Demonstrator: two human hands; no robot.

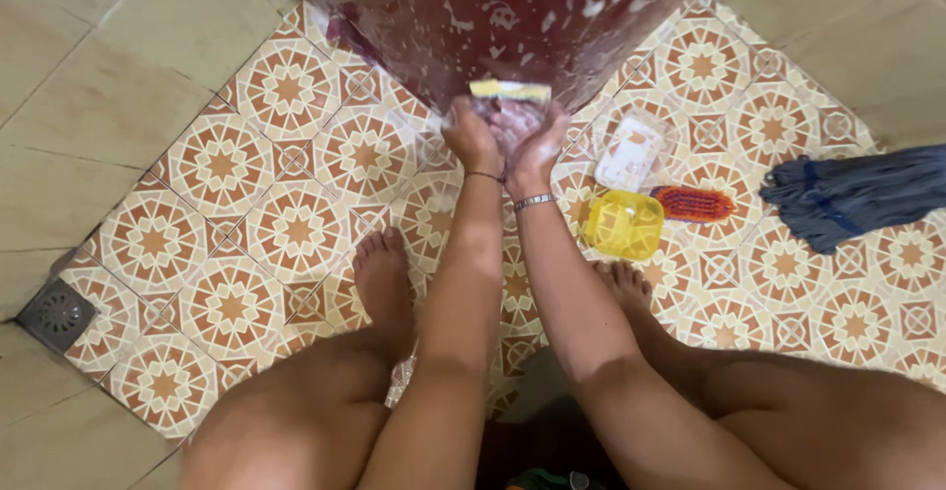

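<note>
A large dark red cloth [512, 7], flecked with white suds, lies spread on the patterned tile floor [227, 244] in front of me. My left hand [471, 135] and my right hand [537, 140] are pressed together on its near edge, both bunched around a soapy fold of the cloth. A small yellow patch [509, 89] shows on the fabric just above my fingers. I wear a thin bracelet on the left wrist and a metal band on the right. My bare feet rest on the tiles on either side of my forearms.
To the right lie a yellow plastic container [623, 224], a red scrubbing brush [693, 203], a white soap packet [629, 152] and a blue mop head [855, 194]. A floor drain [57, 314] sits at the left, by plain beige tiles.
</note>
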